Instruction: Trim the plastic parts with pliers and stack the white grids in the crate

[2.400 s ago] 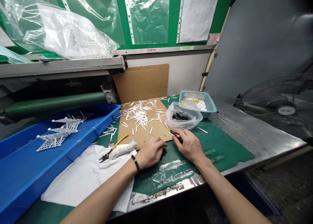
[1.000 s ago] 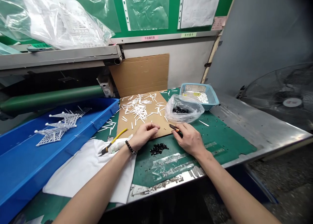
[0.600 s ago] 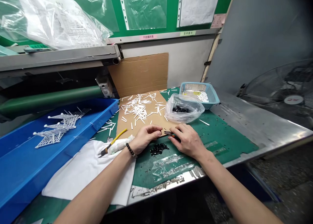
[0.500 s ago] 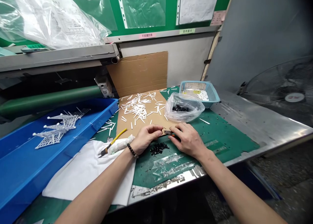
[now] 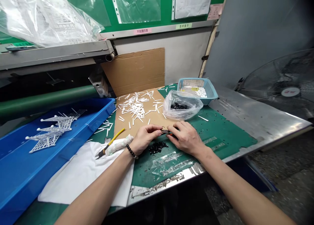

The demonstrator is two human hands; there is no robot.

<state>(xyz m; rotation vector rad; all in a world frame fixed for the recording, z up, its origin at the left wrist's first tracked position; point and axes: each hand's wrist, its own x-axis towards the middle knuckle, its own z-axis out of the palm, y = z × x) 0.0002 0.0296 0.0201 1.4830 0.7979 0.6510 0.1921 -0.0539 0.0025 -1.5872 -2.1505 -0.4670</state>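
Observation:
My right hand [image 5: 185, 138] is closed on small dark cutters with orange handles [image 5: 165, 131], jaws pointing left. My left hand [image 5: 145, 138], with a bead bracelet on the wrist, pinches something tiny right at the cutter tips; I cannot make out what. Both hands meet at the front edge of a brown cardboard sheet [image 5: 127, 126] strewn with several white plastic sticks [image 5: 135, 106]. A small heap of black parts [image 5: 157, 147] lies on the green mat [image 5: 220, 133] just below my hands.
A clear bag of black parts [image 5: 181, 105] and a light blue basket [image 5: 197, 91] sit behind my hands. Yellow-handled pliers [image 5: 110, 145] rest on a white cloth [image 5: 80, 174]. A blue tray [image 5: 29, 172] with white lattice pieces [image 5: 52, 131] fills the left. A fan [image 5: 287, 84] stands at right.
My left hand left the black heap and rose to the cardboard's edge. The right hand slid left with the cutters until tips and left fingers met. The view drifted slightly.

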